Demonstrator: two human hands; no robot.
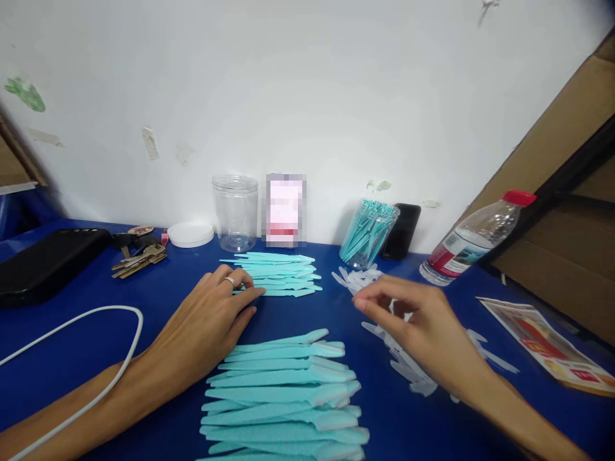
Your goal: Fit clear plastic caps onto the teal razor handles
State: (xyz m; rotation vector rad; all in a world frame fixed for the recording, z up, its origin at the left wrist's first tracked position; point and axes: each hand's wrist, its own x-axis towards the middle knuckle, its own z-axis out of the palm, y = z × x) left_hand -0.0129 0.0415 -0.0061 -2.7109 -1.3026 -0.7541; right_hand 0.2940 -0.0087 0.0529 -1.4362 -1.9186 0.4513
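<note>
My left hand [218, 307], half-open, touches flat teal plastic sticks [283, 282] rowed on the blue counter [288, 314], light touch best; right hand [416, 314] pinches narrow near frosted plastic slips [408, 365], contents untellable.

Turquoise sticks [283, 392] lie in two rows left of what look like scattered translucent caps [417, 373].

Turquoise sticks [269, 392]: matt plastic. Loose pieces [358, 280]: translucent plastic. Jar [235, 211]: clear glossy plastic. Keys [144, 259]: metal.
</note>
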